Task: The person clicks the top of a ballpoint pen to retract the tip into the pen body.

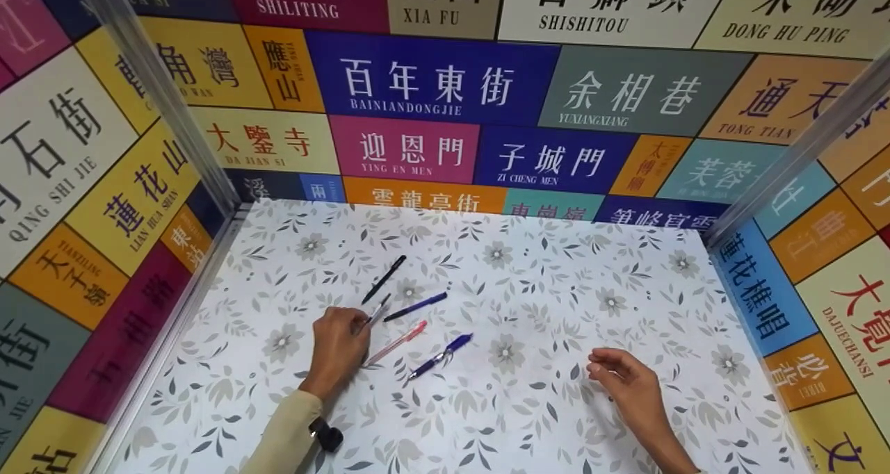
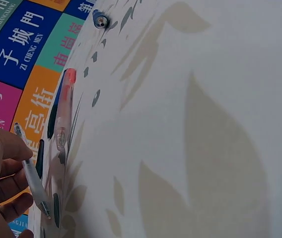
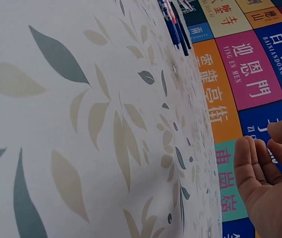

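Observation:
My left hand (image 1: 338,347) pinches a clear pen (image 1: 377,310) between thumb and fingers, left of the other pens. In the left wrist view that clear pen (image 2: 34,181) slants beside the fingertips. A black pen (image 1: 384,279) lies just beyond it. To its right lies a slim dark blue pen (image 1: 417,306), and nearer is a pink-red pen (image 1: 398,342) with a see-through barrel. Closest to the middle of the table lies a purple-blue pen (image 1: 441,356). My right hand (image 1: 631,389) hovers at the right with loosely curled fingers, holding nothing.
Everything lies on a white table (image 1: 556,418) printed with grey flowers and leaves. Panels of colourful street-name signs (image 1: 424,78) stand along the back and both sides. Clear posts (image 1: 167,105) rise at the back corners.

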A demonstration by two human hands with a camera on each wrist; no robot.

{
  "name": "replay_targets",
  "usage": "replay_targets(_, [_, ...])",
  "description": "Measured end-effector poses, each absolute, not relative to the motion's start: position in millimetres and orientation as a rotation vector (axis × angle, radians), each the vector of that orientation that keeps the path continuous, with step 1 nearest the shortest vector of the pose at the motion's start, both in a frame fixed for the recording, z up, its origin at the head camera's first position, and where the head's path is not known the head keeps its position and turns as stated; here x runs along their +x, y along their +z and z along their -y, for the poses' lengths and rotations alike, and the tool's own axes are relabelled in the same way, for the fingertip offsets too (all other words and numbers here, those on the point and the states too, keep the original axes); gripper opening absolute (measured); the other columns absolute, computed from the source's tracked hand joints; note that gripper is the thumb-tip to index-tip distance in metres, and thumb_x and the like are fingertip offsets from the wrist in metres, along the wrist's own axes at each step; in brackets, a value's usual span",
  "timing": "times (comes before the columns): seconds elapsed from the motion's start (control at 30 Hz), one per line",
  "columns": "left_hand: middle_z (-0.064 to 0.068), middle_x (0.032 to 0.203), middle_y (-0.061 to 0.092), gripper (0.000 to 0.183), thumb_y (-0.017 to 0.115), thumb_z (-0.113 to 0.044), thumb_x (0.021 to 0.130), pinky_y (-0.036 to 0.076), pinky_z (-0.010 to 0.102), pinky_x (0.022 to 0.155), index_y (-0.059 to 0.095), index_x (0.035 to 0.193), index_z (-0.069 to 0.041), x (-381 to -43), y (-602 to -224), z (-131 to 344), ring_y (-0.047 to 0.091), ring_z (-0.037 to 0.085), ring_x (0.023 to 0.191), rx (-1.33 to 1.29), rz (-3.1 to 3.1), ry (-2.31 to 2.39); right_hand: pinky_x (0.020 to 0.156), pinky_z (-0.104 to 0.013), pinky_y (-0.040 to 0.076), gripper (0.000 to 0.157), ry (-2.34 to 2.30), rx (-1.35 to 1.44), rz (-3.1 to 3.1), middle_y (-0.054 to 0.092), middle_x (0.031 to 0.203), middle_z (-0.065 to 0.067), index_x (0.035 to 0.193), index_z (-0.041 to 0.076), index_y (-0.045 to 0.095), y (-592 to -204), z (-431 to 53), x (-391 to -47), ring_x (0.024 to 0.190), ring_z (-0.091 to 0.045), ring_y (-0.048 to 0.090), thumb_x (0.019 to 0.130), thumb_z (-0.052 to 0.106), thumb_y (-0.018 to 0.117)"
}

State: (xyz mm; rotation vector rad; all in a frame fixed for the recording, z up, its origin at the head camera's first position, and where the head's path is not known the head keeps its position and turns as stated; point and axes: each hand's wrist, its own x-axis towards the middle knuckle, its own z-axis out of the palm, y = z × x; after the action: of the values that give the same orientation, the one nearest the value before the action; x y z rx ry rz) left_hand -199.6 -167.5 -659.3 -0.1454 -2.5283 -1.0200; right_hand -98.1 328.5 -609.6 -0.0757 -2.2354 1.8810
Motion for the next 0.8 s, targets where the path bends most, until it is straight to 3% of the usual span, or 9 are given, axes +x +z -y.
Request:
replay_targets(0.17, [0.006,0.085,0.073,0.008,0.086,-0.007,0.084,0.051,0.055,0.090,0.082,0.091,-0.006,-200,-665,169,0.068,0.033,0.092,-0.177,2.512,-0.986,0.083,-0.026,0.063,0.028,1.864,-0.093,2.261,0.075,0.111,-0.027,0.123,-0.019,0.068,-609,-328,-98,0.099,-0.020,0.078,0.096,-0.015,0.074])
replay_targets(0.43, [0.005,0.089,0.072,0.009,0.085,-0.009,0.084,0.045,0.057,0.097,0.082,0.092,-0.009,-203,-678,173,0.066,0.032,0.097,-0.177,2.523,-1.000,0.081,-0.025,0.063,0.026,1.853,-0.109,2.274,0.076,0.109,-0.025,0.122,-0.020,0.069,-610,-325,-98,0.094,-0.007,0.076,0.096,-0.020,0.071])
replay_targets(0.67, [0.005,0.090,0.072,0.010,0.087,-0.007,0.083,0.046,0.055,0.095,0.083,0.092,-0.009,-206,-684,176,0.065,0.031,0.097,-0.155,2.467,-1.084,0.083,-0.026,0.063,0.028,1.890,-0.103,2.250,0.076,0.110,-0.027,0.121,-0.020,0.069,-613,-325,-99,0.098,-0.019,0.079,0.094,-0.015,0.076])
replay_targets(0.8, [0.006,0.091,0.073,0.012,0.088,-0.004,0.083,0.045,0.056,0.095,0.083,0.093,-0.008,-206,-685,176,0.064,0.032,0.098,-0.170,2.453,-1.091,0.083,-0.026,0.063,0.029,1.894,-0.093,2.241,0.075,0.111,-0.028,0.121,-0.021,0.069,-614,-323,-100,0.098,-0.020,0.079,0.094,-0.015,0.077])
